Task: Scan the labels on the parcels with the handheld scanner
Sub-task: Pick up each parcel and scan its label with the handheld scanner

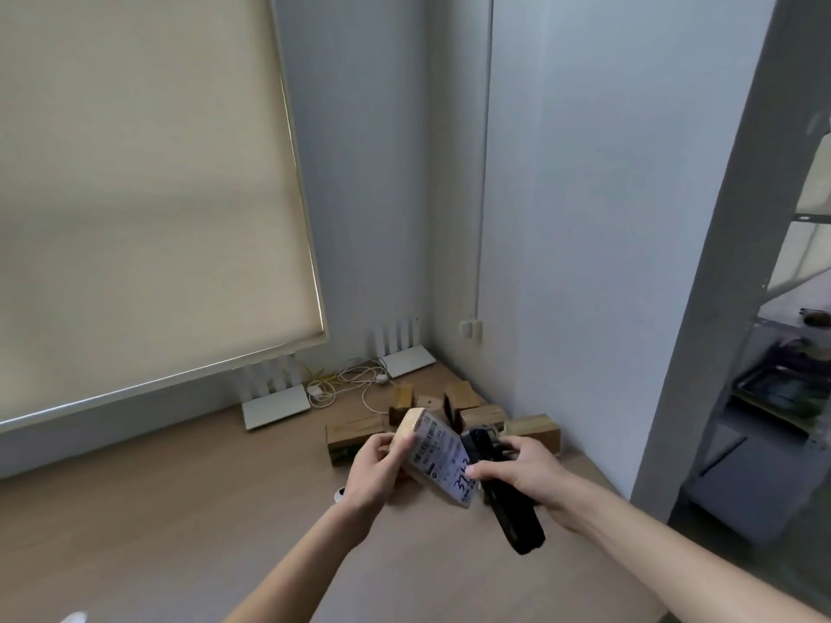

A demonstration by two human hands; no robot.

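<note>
Over wooden desk [180, 510], left hand [375, 472] grips parcel [438, 456], right hand [524, 469] grips scanner [508, 501].

The scanner [503, 492] is black, the parcel [431, 451] tan with a white printed label [443, 460]; the bench [180, 510] is light wood.

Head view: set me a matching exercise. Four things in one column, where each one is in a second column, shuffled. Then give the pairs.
Things
1. labelled parcel
2. handheld scanner
3. white router
4. loose brown parcels

Places
A. flat on the desk under the window blind
B. in the right hand, beside the label
C. piled in the desk's far corner by the wall
D. in the left hand, tilted, label facing the camera

Pairs: 1-D, 2-B, 3-A, 4-C
</note>
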